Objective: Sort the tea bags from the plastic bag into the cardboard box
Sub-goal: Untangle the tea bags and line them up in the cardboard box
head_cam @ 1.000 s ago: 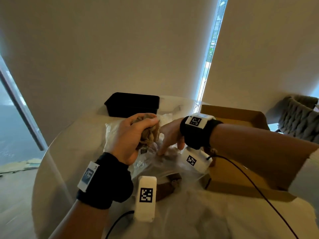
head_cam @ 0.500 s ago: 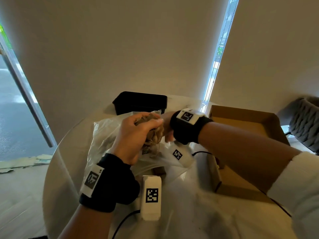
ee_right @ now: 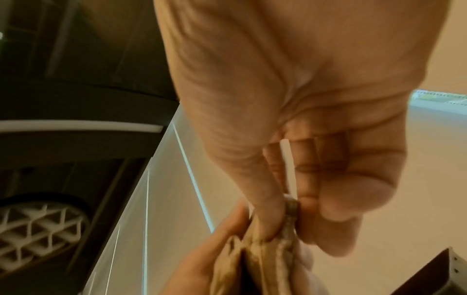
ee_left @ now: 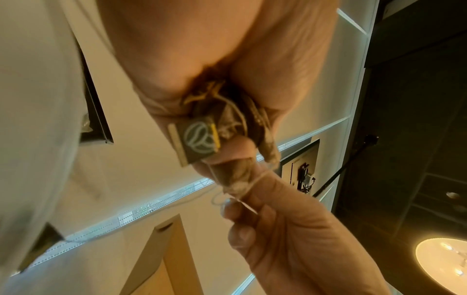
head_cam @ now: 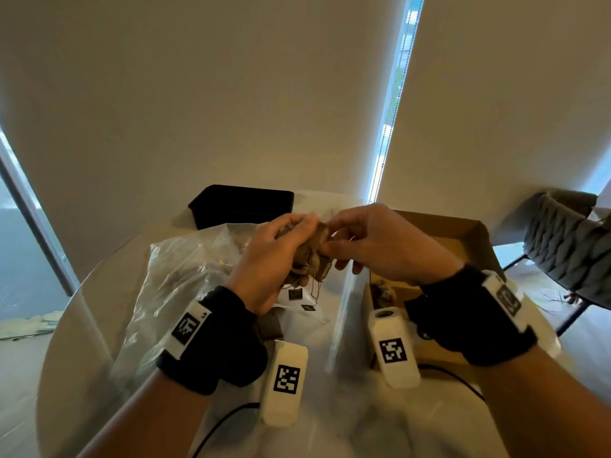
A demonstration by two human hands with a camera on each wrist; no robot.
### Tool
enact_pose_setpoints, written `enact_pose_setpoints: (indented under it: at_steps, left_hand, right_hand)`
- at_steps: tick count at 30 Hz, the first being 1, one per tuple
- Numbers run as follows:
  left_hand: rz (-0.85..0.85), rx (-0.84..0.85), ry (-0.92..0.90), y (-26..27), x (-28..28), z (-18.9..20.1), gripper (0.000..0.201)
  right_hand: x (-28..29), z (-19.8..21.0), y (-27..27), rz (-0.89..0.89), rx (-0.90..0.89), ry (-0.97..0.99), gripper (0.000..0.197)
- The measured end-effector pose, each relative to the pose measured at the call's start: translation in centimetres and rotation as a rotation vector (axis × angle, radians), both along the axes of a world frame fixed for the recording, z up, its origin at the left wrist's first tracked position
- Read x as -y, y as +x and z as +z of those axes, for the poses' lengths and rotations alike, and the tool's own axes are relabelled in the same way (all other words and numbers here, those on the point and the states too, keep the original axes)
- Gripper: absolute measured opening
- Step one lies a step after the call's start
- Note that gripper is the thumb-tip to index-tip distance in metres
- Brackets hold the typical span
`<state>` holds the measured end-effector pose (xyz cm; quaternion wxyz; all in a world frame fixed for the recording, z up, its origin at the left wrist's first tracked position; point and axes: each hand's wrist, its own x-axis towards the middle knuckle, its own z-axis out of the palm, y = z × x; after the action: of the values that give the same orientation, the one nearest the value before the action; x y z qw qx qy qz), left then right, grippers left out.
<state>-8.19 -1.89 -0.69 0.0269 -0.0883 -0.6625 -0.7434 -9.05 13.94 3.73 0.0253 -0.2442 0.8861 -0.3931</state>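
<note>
Right hand (head_cam: pixel 383 246) now out of plastic bag (head_cam: pixel 178 276), both hands' fingers pinching tea bags (head_cam: pixel 310 256).

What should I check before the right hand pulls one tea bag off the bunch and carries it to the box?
1. Left hand grips the bunch of tea bags: ok.
2. Right hand pinches one bag at the bunch's edge, thumb and fingers on it: ok.
3. Strings free of each other: not ok, they loop together among the tags.
4. Cardboard box open and beside the right hand: ok.
5. Room left in the box: cannot tell, the right arm hides most of its floor.
6. Plastic bag out of the carry path: ok, it lies on the left.
</note>
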Motion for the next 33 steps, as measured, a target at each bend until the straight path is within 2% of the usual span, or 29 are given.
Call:
enact_pose_setpoints:
  at_steps: [7, 10, 11, 15, 18, 21, 24, 28, 33]
  left_hand:
    - [0.042, 0.043, 0.048, -0.2, 1.5, -0.8, 0.012]
    - [-0.057, 0.055, 0.084, 0.0, 2.8, -0.7, 0.02]
    - [-0.115, 0.041, 0.084, 0.2, 3.1, -0.6, 0.023]
    - [-0.29, -0.004, -0.039, 1.0, 2.9, -0.8, 0.04]
    - [-0.332, -0.013, -0.092, 1.1, 2.2, -1.1, 0.041]
    - [-0.318, -0.014, -0.09, 0.9, 2.3, -1.1, 0.04]
    - [-0.284, 0.01, -0.02, 0.8, 2.8, -0.9, 0.039]
    - [-0.141, 0.022, 0.074, 0.2, 3.6, -0.7, 0.035]
    - [0.018, 0.053, 0.1, -0.8, 4.7, -1.1, 0.036]
  right_hand:
    - [-3.5, -1.1, -0.3, -0.111, -0.001, -0.346, 0.015]
    - [-4.0, -1.6, -0.5, -0.148, 0.013, -0.523, 0.012]
    - [-4.1, -1.7, -0.4, -0.145, 0.024, -0.538, 0.01]
    - [-3.7, -2.4, -0.1, -0.082, 0.099, -0.51, 0.026]
    - [-3.1, -3.0, 0.0, -0.041, 0.156, -0.461, 0.012]
    - [-2.8, -3.2, 0.2, 0.052, 0.288, -0.439, 0.03]
    - [-2.4, -3.2, 0.8, 0.111, 0.303, -0.384, 0.044]
    - [-3.0, -2.7, 1.1, 0.063, 0.252, -0.485, 0.039]
    - [-4.8, -2.3, 1.1, 0.03, 0.202, -0.594, 0.027]
